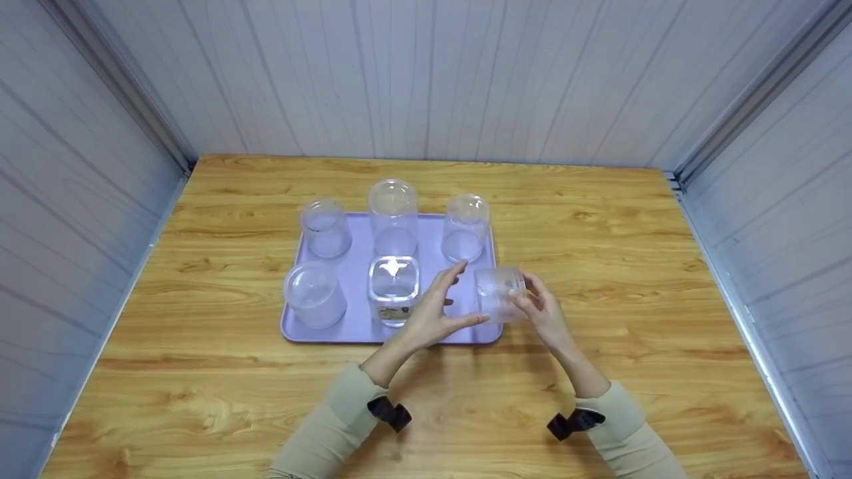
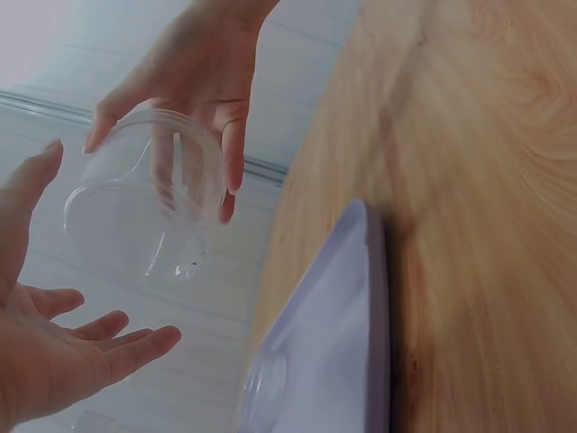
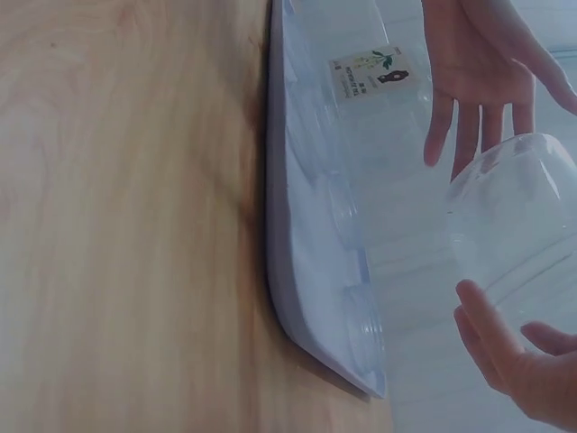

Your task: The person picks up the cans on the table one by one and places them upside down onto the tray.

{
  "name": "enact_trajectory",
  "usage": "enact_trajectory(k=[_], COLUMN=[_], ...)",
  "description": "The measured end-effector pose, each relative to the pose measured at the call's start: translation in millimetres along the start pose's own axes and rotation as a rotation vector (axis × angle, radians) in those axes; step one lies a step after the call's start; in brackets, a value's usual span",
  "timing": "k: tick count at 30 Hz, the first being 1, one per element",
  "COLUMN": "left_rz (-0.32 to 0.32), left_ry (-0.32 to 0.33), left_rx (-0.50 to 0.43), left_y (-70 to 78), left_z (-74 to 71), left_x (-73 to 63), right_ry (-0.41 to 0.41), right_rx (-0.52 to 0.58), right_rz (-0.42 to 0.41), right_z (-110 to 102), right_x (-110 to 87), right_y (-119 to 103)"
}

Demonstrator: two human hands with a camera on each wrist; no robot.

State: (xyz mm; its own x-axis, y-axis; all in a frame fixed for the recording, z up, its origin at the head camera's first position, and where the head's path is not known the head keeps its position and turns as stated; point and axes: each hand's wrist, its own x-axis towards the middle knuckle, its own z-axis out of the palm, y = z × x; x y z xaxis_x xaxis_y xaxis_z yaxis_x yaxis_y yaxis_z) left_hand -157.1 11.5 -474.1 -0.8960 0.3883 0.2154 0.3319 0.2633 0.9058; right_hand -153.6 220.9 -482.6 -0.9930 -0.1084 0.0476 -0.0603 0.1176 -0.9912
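A clear round plastic jar point(image 1: 494, 293) is held on its side above the right front part of a lilac tray point(image 1: 356, 266). My right hand point(image 1: 549, 322) grips it round its right end, fingers and thumb on opposite sides. Facing the jar's other end, my left hand point(image 1: 431, 320) has its fingers and thumb spread. In the left wrist view a gap separates the left hand point(image 2: 54, 352) from the jar point(image 2: 135, 212). Close beside the left hand stands a square clear jar point(image 1: 394, 283) with a printed label point(image 3: 370, 72).
Several other clear jars stand on the tray: a tall one point(image 1: 393, 216) at back centre, one at back left point(image 1: 326, 229), one at back right point(image 1: 466, 229), one at front left point(image 1: 315, 296). A wooden tabletop point(image 1: 632, 266) surrounds the tray, with pale panel walls point(image 1: 432, 80) beyond.
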Motion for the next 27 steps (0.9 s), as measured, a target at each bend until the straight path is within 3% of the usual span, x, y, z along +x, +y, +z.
enact_trajectory(k=[8, 14, 17, 21, 24, 27], left_rz=[-0.023, -0.013, 0.003, 0.019, 0.034, 0.049], left_ry=[-0.031, -0.025, -0.018, -0.002, 0.023, 0.047], left_rx=[-0.047, -0.074, -0.122, -0.156, -0.140, -0.109], left_y=[-4.4, -6.7, 7.8, 7.6, -8.6, -10.0], left_z=[8.1, 11.7, 8.1, 9.3, 14.2, 13.7], left_x=[2.1, 2.8, 1.5, 3.6, 6.9, 8.0], right_ry=[-0.006, -0.056, -0.102, -0.150, -0.151, -0.190], right_rx=[0.131, 0.272, 0.340, 0.429, 0.476, 0.503], right_rz=[0.077, 0.080, 0.022, -0.027, -0.002, -0.001], right_z=[4.9, 9.2, 5.8, -1.9, -2.6, -2.8], right_x=[-4.0, -4.1, 4.0, 17.7, 20.4, 20.2], right_y=[5.8, 8.8, 39.5, 93.3, 105.9, 107.4])
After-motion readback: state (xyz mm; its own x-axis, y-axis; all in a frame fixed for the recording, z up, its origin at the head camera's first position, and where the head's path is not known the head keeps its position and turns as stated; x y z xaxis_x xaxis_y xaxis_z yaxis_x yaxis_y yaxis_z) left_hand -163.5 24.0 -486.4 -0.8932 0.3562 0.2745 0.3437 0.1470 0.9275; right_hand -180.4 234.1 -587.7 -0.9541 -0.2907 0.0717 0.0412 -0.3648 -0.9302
